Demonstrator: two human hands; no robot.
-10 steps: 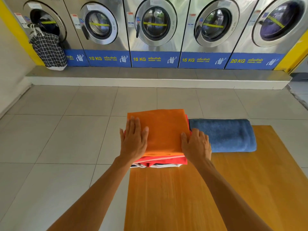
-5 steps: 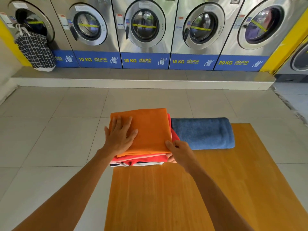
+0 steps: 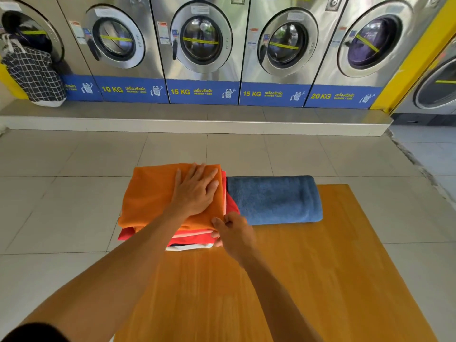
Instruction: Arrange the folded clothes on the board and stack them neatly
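Note:
A stack of folded clothes [image 3: 148, 201], orange on top with red and white layers beneath, sits at the far left corner of the wooden board [image 3: 308, 280]. My left hand [image 3: 195, 191] lies flat, fingers spread, on the right half of the orange top piece. At the stack's near right corner my right hand [image 3: 232, 235] has its fingers curled against the edges of the layers. A folded blue towel [image 3: 274, 199] lies on the board right beside the stack, touching its red layers.
The board lies on a tiled floor. A row of steel washing machines [image 3: 202, 45] on a raised step [image 3: 197, 124] fills the background. A black checked laundry bag [image 3: 34, 75] hangs at the far left machine's open door.
My left hand has slid from the stack's left side to the right half of the orange piece. My right hand stays at the near right corner. The view has shifted.

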